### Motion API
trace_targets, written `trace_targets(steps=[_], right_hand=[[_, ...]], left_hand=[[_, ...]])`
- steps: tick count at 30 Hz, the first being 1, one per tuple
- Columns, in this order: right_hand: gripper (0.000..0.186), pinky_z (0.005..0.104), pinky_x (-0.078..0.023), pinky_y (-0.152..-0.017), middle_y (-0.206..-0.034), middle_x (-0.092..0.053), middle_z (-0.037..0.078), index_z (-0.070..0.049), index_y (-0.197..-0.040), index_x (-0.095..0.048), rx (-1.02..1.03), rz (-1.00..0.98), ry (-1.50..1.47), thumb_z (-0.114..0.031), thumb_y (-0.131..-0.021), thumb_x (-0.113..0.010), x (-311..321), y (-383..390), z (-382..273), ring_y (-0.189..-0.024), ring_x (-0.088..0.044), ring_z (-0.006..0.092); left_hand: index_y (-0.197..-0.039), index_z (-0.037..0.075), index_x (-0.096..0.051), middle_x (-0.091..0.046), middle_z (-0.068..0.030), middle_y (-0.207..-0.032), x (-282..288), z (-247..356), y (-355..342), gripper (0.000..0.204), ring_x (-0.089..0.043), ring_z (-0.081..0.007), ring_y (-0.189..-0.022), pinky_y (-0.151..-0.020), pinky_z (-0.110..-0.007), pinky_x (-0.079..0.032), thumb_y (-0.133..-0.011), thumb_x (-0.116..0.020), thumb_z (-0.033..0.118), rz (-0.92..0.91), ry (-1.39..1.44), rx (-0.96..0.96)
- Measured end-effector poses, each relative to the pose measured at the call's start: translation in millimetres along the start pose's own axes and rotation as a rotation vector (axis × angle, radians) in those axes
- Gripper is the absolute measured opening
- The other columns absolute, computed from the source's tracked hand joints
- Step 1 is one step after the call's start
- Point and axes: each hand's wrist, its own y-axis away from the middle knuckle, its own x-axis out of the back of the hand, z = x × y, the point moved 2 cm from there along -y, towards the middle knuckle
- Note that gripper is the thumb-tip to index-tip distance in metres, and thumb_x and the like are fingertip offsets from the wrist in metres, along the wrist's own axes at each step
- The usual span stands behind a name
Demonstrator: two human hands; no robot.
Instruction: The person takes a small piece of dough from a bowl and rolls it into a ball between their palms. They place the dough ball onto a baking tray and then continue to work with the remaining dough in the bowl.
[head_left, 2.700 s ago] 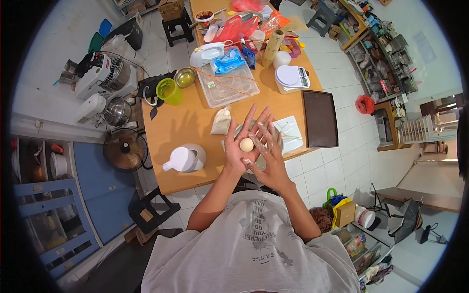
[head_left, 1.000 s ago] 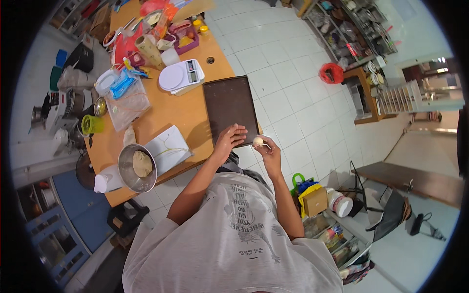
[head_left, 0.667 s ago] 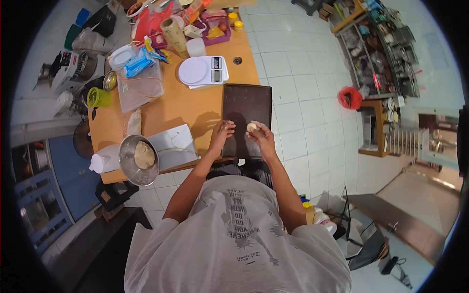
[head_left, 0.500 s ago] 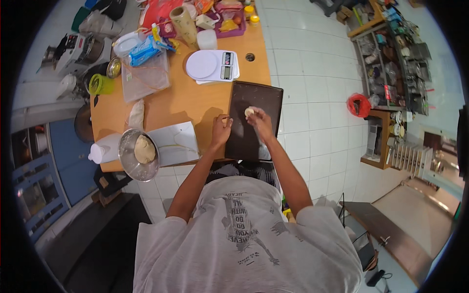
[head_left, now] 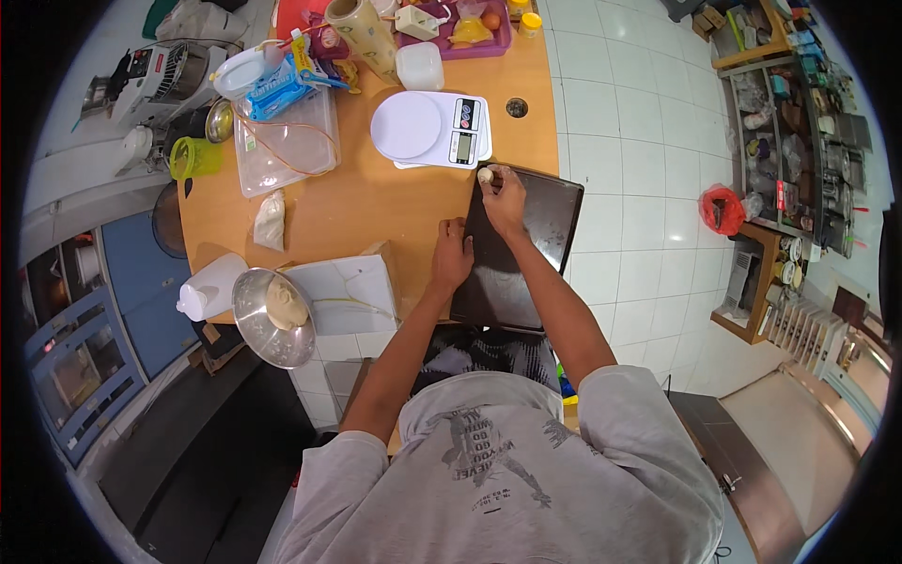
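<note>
A small pale dough ball [head_left: 485,176] is pinched in the fingers of my right hand [head_left: 505,201]. That hand is over the far left corner of a dark baking tray [head_left: 537,221], which bears no other dough that I can see. At the tray's left edge rests my left hand [head_left: 454,256], fingers curled and thumb over the rim. A larger lump of dough [head_left: 286,303] sits in a steel bowl [head_left: 260,340] at the table's front left. Just beyond the tray stands a white kitchen scale [head_left: 434,130] with an unloaded round plate.
Left of my left arm are a white box-like sheet [head_left: 341,292], a white bottle [head_left: 212,286] and a filled clear bag [head_left: 270,221]. Farther back lie a clear plastic container [head_left: 285,155], a blue packet [head_left: 278,87], a roll [head_left: 362,38] and a purple basket [head_left: 498,42].
My right hand has carried the dough ball from above the tray's middle to its far left corner. My left hand stays by the tray's left edge. The whole view has shifted slightly.
</note>
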Motion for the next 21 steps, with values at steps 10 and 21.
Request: trace_targets(steps=[10,21], right_hand=[[0.036,0.0378,-0.06,-0.083,-0.116,-0.063,0.017,0.002,-0.125,-0.065,0.154,0.132,0.12,0.001,-0.09,-0.071,-4.8,10.5,7.8,-0.098,-0.069,0.0294],[0.035,0.0362,-0.061,-0.085,-0.112,-0.065,0.016,0.001,-0.125,-0.069,0.058,0.182,0.067,0.0,-0.09,-0.071,-9.9,24.0,7.7,-0.098,-0.072,0.0267]], left_hand=[[-0.13,0.001,-0.054,-0.056,-0.0232,-0.124,-3.4,-10.0,-3.4,0.035,-0.061,-0.0451,-0.118,-0.096,-0.051,-0.052,-0.096,-0.06,-0.001,0.01,-0.013,-0.032],[-0.13,0.002,-0.056,-0.058,-0.0239,-0.12,-4.7,-20.1,-2.2,0.03,-0.064,-0.0506,-0.101,-0.087,-0.056,-0.055,-0.101,-0.058,0.009,-0.051,-0.116,-0.028]])
